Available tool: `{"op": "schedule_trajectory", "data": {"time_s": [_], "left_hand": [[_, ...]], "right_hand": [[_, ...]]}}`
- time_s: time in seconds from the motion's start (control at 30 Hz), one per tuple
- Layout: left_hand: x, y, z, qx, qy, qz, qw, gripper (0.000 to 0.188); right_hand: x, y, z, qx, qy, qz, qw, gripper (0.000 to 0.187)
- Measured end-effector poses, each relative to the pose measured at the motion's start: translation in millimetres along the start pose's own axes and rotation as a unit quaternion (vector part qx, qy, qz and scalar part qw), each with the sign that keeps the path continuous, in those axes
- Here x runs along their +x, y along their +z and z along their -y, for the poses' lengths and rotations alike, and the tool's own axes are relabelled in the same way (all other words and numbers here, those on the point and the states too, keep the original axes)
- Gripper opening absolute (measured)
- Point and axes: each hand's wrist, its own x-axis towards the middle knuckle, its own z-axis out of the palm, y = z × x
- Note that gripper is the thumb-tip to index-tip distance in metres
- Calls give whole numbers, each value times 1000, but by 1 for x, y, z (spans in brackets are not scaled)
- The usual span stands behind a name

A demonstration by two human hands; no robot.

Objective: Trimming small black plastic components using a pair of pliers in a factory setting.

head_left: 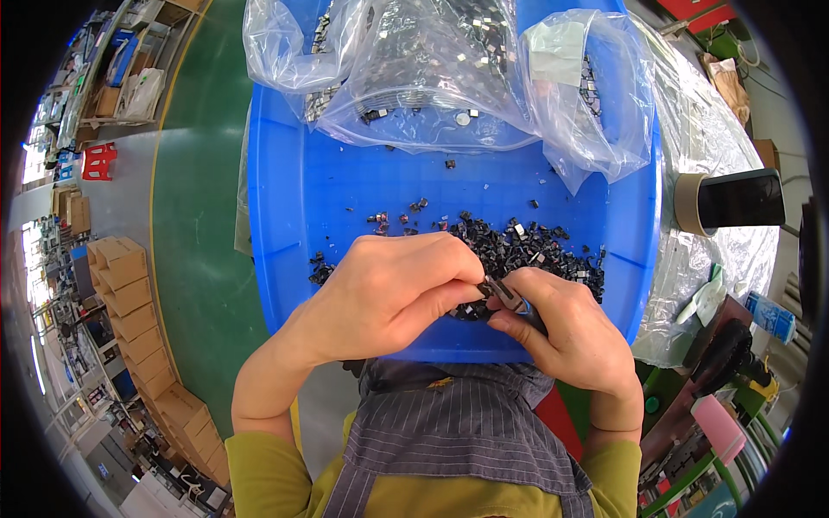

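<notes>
My right hand point(574, 326) is closed around a small pair of nippers point(511, 298) with metal jaws and dark handles. The jaws point up and left toward the fingertips of my left hand point(384, 281). Those fingertips are pinched on a small black part point(484, 291), mostly hidden by the fingers, and the nippers' tip touches or nearly touches it. Beneath and beyond both hands, a heap of small black plastic pieces point(553, 259) is spread in a blue tray point(363, 181).
Clear plastic bags point(423, 95) full of small black and silvery parts lie at the tray's far side. To the right, a phone point(741, 200) leans on a tape roll point(689, 205) over plastic sheeting point(730, 268). Cardboard boxes point(129, 298) line the green floor at left.
</notes>
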Motion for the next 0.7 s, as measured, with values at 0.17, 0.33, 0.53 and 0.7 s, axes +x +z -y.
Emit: {"op": "schedule_trajectory", "data": {"time_s": [0.17,0.33,0.53,0.7], "left_hand": [[0,-1,-3,-58,-58,20,996,12],[1,10,7,51,78,-52,994,16],[-2,20,3,334,225,-148,903,28],[-5,20,10,186,168,-145,957,23]], "right_hand": [[-1,-1,0,-23,11,13,1000,18],[-1,-1,1,3,8,-11,1000,17],[0,-3,12,114,61,0,992,16],[3,3,7,68,12,-42,997,17]]}}
